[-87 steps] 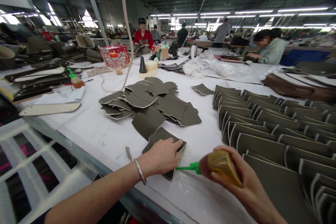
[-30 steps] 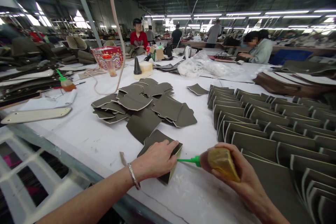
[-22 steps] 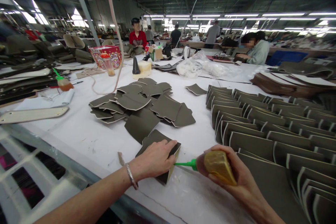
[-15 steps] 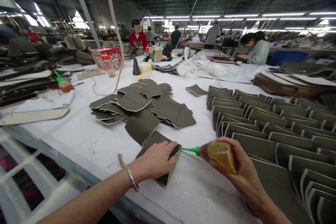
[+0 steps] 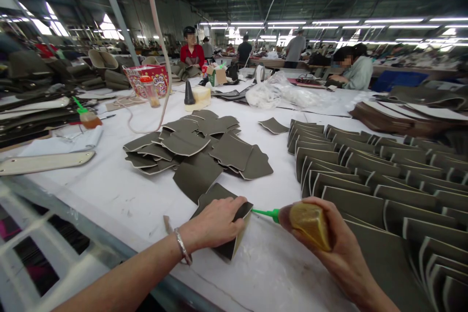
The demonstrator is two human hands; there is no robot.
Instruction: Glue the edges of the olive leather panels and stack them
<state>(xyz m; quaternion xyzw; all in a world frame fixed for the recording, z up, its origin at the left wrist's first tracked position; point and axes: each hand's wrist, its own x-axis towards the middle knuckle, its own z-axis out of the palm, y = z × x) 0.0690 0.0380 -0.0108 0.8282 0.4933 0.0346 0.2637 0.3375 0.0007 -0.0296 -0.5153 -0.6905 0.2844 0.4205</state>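
My left hand [image 5: 219, 222] lies over a dark olive leather piece [image 5: 234, 247], its fingers curled and pressing near the right edge. That edge stands partly raised, showing a paler underside. In my right hand [image 5: 338, 243] is a squeeze bottle [image 5: 309, 222] of amber liquid, held on its side with the fingers wrapped round it. Its thin green nozzle points left, the tip touching or almost touching the leather edge. Just beyond my left hand a loose heap of similar leather pieces [image 5: 186, 143] lies on the white-covered table [image 5: 278, 263].
Rows of overlapping leather pieces [image 5: 387, 195] fill the table's right side. Another green-nozzled bottle [image 5: 87, 118] stands at left. Farther back are a red patterned basket [image 5: 161, 80], a black cone [image 5: 189, 93] and clear plastic [image 5: 270, 90]. A hose [image 5: 158, 24] hangs down. Co-workers sit beyond.
The bottle's nozzle tip has shifted slightly downward along the leather edge, and the bottle has tilted a little. My left hand keeps nearly the same place on the leather piece.
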